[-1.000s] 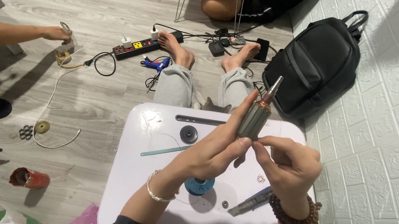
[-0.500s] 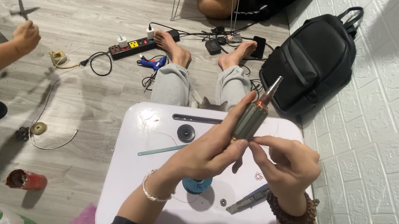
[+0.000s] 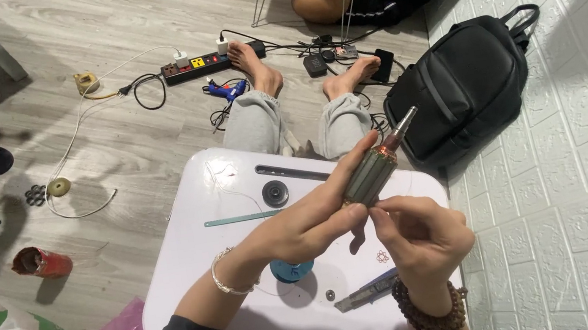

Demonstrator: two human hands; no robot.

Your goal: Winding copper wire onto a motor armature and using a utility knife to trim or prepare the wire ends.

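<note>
Beyond the fingertips of the left hand [image 3: 313, 220] the white lap table [image 3: 190, 241] lies mostly bare: only a thin teal strip [image 3: 240, 218], a dark round disc [image 3: 275, 192] and a long dark slot [image 3: 291, 173] lie there, all flat, so a hand could pass above them. Below the fingers, toward the body, a blue spool [image 3: 292, 269], a small washer [image 3: 330, 295] and a utility knife [image 3: 366, 293] take up the near edge. Outward of the right hand [image 3: 419, 235] the way is tight: a black backpack [image 3: 464, 91] stands against the white brick wall [image 3: 586, 170]. Ahead, the knees [image 3: 295, 119] close off the table's far edge.
</note>
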